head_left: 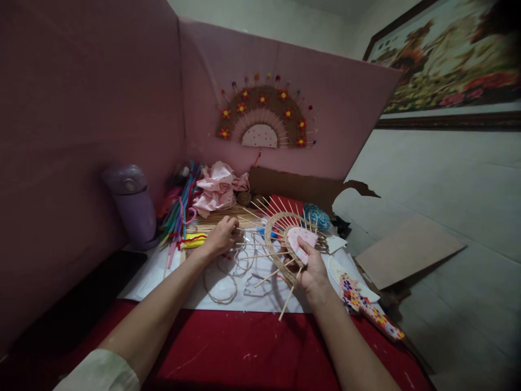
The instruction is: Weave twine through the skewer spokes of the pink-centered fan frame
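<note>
A right hand (315, 269) grips a half-round fan of thin wooden sticks, brown string and a pink dotted middle (301, 241).
The fan is over the right part of the white sheet (252, 305). Left of it, the left hand (222, 236) has bent fingers; I cannot tell if they pinch anything. Loops of thin brown string (222, 302) lie near.

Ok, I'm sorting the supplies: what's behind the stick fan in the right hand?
Between and past its sticks, a red item and blue-white yarn show. Whatever lies directly behind its pink half-circle and the right hand is hidden.
</note>
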Demonstrator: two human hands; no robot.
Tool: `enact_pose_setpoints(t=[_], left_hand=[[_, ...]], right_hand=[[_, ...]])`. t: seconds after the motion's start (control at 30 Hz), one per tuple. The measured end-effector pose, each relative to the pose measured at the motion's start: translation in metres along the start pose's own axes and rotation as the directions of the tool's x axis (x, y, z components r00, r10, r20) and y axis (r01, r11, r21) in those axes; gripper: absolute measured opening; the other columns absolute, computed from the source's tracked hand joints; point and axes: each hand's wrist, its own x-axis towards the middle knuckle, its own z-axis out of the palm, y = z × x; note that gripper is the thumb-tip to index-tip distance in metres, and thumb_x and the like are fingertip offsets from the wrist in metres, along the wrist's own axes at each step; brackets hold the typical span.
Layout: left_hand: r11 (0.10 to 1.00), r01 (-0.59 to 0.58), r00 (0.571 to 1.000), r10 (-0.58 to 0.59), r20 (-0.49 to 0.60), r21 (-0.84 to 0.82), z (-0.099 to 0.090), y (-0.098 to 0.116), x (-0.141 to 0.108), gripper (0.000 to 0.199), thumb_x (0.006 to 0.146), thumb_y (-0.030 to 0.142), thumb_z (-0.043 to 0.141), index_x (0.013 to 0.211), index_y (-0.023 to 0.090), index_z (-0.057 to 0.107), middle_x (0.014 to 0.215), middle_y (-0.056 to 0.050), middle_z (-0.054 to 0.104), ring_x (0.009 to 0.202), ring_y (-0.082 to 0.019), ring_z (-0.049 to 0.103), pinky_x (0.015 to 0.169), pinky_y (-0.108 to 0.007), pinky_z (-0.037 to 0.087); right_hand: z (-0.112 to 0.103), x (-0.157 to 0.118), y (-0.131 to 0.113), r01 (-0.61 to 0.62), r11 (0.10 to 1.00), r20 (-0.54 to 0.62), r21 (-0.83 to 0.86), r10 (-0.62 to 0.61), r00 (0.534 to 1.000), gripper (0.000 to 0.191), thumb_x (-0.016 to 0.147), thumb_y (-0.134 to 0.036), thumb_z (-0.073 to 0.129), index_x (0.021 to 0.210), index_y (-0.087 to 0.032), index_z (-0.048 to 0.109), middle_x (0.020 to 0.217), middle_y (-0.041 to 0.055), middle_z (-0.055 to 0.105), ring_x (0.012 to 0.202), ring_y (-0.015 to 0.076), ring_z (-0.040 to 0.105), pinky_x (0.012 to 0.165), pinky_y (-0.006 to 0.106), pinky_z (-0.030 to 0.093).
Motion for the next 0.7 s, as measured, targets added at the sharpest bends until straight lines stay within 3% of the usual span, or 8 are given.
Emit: enact_pose_setpoints(t=[0.4, 0.57, 0.7], left_hand=[[0.996, -0.077, 0.997, 0.078, -0.014, 0.033, 0.0061, -0.0050, 0.0009, 0.017, 0.077, 0.022, 0.054, 0.093, 0.023, 0.060, 0.098, -0.008, 0.053, 0.087, -0.020, 0.053, 0.076, -0.035, 0.043], [0.994, -0.086, 0.996, 0.085, 0.020, 0.073, 0.0062, 0.0019, 0.0005, 0.017, 0.080, 0.023, 0.050, 0.083, 0.025, 0.067, 0.096, -0.008, 0.054, 0.089, -0.021, 0.050, 0.079, -0.035, 0.041], [0.997, -0.071, 0.997, 0.071, 0.034, 0.014, 0.0068, 0.0040, 0.0003, 0.013, 0.075, 0.021, 0.056, 0.073, 0.026, 0.068, 0.097, -0.007, 0.055, 0.091, -0.021, 0.049, 0.082, -0.035, 0.040]], right_hand=[[-0.0004, 0.0008, 0.0014, -0.029, 0.997, 0.037, -0.073, 0.031, 0.999, 0.015, 0.081, -0.018, 0.050, 0.087, -0.008, 0.059, 0.061, 0.0100, 0.067, 0.047, 0.0163, 0.062, 0.029, 0.017, 0.037], [-0.0016, 0.0008, 0.0040, -0.057, 0.995, 0.048, -0.081, 0.061, 0.997, 0.016, 0.079, -0.019, 0.053, 0.088, -0.007, 0.059, 0.063, 0.0104, 0.068, 0.049, 0.0170, 0.063, 0.029, 0.017, 0.038], [-0.0010, 0.0006, 0.0050, -0.061, 0.994, 0.050, -0.094, 0.066, 0.997, 0.017, 0.079, -0.019, 0.054, 0.090, -0.007, 0.060, 0.064, 0.0109, 0.069, 0.048, 0.0172, 0.063, 0.029, 0.018, 0.040]])
